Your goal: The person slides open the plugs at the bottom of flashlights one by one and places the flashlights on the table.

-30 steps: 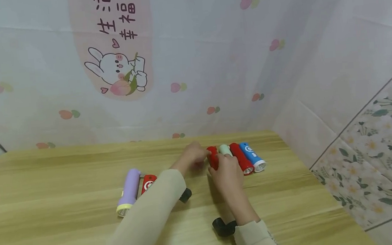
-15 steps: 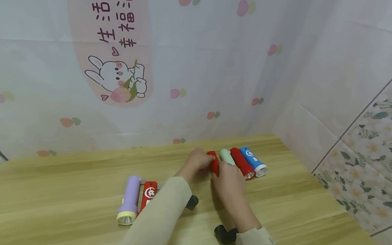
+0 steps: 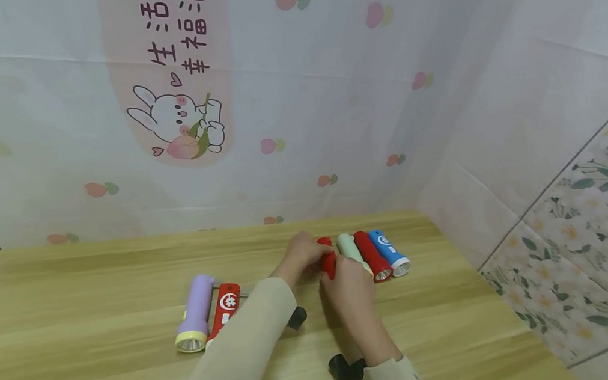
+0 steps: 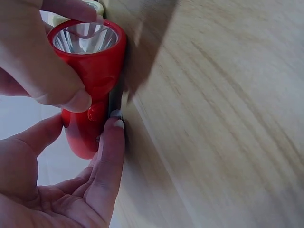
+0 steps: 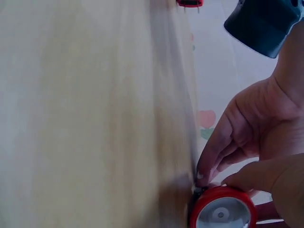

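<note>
A red flashlight (image 3: 328, 264) lies between both hands on the wooden table. My left hand (image 3: 301, 253) pinches its tail end between thumb and fingers, as the left wrist view shows. Nearer me, my right hand (image 3: 349, 285) grips the body by the lens end, its thumb (image 4: 76, 100) close to the red switch. The clear lens (image 5: 223, 216) faces the right wrist camera. Just right of the hands, a pale green flashlight (image 3: 349, 247), a second red flashlight (image 3: 372, 255) and a blue flashlight (image 3: 388, 251) lie side by side.
Left of my left sleeve (image 3: 242, 346) lie a purple flashlight (image 3: 197, 305) with a yellow rim and another red flashlight (image 3: 224, 305), partly hidden. A patterned cloth (image 3: 275, 108) hangs behind the table (image 3: 102, 304). Flowered panels (image 3: 574, 239) stand along the right side.
The red flashlight in my hands has shifted slightly left, away from the pale green one, so more of the green one shows. Both hands keep their hold; the head view has tilted slightly.
</note>
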`<state>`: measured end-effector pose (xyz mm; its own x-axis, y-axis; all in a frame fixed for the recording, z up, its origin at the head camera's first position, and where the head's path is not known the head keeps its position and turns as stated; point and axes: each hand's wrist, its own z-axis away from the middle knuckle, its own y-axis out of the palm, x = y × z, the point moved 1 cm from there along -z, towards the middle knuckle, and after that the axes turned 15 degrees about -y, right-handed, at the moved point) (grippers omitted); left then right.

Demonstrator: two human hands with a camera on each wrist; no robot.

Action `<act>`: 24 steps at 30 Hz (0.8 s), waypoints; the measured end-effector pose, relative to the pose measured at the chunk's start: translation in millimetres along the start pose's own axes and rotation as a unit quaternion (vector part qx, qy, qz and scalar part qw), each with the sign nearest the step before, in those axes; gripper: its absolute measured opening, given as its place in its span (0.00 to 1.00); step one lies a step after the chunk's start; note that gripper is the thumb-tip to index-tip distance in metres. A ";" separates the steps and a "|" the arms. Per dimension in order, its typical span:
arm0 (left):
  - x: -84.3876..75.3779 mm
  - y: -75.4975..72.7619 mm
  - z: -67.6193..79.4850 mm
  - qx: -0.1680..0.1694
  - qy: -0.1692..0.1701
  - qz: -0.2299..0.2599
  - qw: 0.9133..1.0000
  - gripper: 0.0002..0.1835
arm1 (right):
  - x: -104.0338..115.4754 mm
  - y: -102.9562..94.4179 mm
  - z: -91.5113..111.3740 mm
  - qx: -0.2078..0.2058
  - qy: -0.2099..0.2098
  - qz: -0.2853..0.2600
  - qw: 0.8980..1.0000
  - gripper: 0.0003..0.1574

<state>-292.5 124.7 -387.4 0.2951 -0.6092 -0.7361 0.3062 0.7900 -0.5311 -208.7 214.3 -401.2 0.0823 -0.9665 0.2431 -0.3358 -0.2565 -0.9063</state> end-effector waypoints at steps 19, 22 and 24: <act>4.1 -0.2 5.3 -0.011 -0.004 0.021 1.000 0.17 | -0.7 5.9 3.6 -0.017 -0.006 -0.064 0.998 0.15; 4.7 -1.2 5.3 -0.014 -0.007 0.025 1.000 0.18 | -0.7 6.7 2.8 -0.025 -0.011 -0.071 0.997 0.14; 5.0 -2.1 5.4 -0.016 -0.010 0.025 1.000 0.18 | -0.7 7.1 2.3 -0.029 -0.013 -0.079 0.996 0.13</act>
<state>-286.8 119.7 -387.7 0.3275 -0.5700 -0.7536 0.2617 0.8211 -0.5073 -209.0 213.1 -408.6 0.1634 -0.9138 0.3719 -0.3693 -0.4062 -0.8358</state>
